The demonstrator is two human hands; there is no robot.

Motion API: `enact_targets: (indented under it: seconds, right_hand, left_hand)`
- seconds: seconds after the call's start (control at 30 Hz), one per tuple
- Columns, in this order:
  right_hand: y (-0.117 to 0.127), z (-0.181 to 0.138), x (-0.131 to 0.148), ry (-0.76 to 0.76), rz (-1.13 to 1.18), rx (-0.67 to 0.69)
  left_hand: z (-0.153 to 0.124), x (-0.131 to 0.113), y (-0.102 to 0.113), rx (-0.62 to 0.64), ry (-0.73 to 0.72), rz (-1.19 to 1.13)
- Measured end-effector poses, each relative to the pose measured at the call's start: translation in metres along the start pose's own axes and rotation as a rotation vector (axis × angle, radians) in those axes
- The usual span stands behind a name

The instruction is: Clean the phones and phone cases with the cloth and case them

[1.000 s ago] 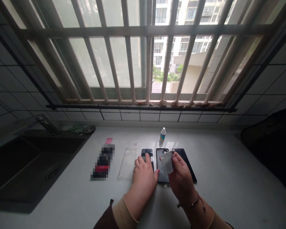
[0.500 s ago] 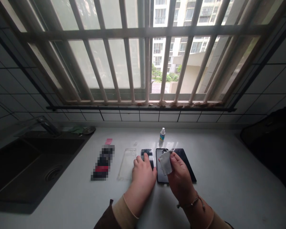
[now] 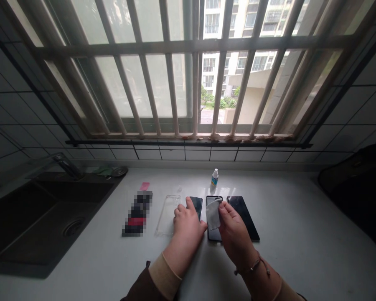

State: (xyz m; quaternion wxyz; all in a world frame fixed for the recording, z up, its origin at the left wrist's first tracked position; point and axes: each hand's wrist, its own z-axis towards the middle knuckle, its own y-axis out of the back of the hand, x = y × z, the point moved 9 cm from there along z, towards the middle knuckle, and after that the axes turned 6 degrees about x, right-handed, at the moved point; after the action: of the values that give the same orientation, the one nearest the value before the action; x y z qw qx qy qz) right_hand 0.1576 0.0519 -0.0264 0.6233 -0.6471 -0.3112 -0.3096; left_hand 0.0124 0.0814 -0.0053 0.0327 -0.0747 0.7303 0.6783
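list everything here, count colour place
Phone: 1, dark, centre
Clear case: 1, colourless, left of phone
Black case: 1, black, centre
Cloth: 1, grey, over black case
Slab: 1, black, right of cloth
Bottle: 1, white and blue, near tiled wall
Slip: 1, pink, left
Pixelated item: 1, dark and red, below slip
Sink: 1, dark, far left
Tap: 1, metallic, at sink
Bundle: 1, green, beside tap
Disc: 1, grey, beside bundle
Shape: 1, black, far right
Barred window: 1, pale, behind
Counter: 1, pale, beneath
Bracelet: 1, brown, right wrist
Left hand: 1, brown-sleeved, over phone
Right hand: 1, brown-sleeved, gripping cloth
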Motion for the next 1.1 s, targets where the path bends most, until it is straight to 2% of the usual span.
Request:
enact_targets:
  seconds: [0.23,0.37,0.57,0.67,0.87,0.97,1.1]
  right_hand:
    - [0.003,0.002,-0.009,-0.055,-0.055,-0.041]
    - [0.007,0.002,-0.011,-0.078,-0.053,-0.067]
    - [0.01,0.004,-0.011,-0.077,0.011,-0.087]
    - [0.01,0.004,-0.011,-0.078,0.023,-0.098]
    - [0.009,0.003,-0.009,-0.072,0.004,-0.108]
    - [0.005,0.002,-0.006,-0.077,0.004,-0.085]
    - [0.003,0.0,-0.005,-0.089,0.021,-0.077]
  left_hand:
    - [0.002,0.001,0.008,-0.01,-0.007,-0.089]
    - [0.003,0.006,0.006,-0.003,0.014,-0.072]
    - [0.001,0.006,0.01,-0.083,0.0,0.011]
    - [0.0,0.009,0.011,-0.083,0.013,0.035]
    - [0.001,0.028,0.029,-0.119,0.056,0.06]
    - [0.003,0.034,0.03,-0.065,0.031,0.079]
    - [-0.001,0.024,0.023,-0.006,-0.042,0.09]
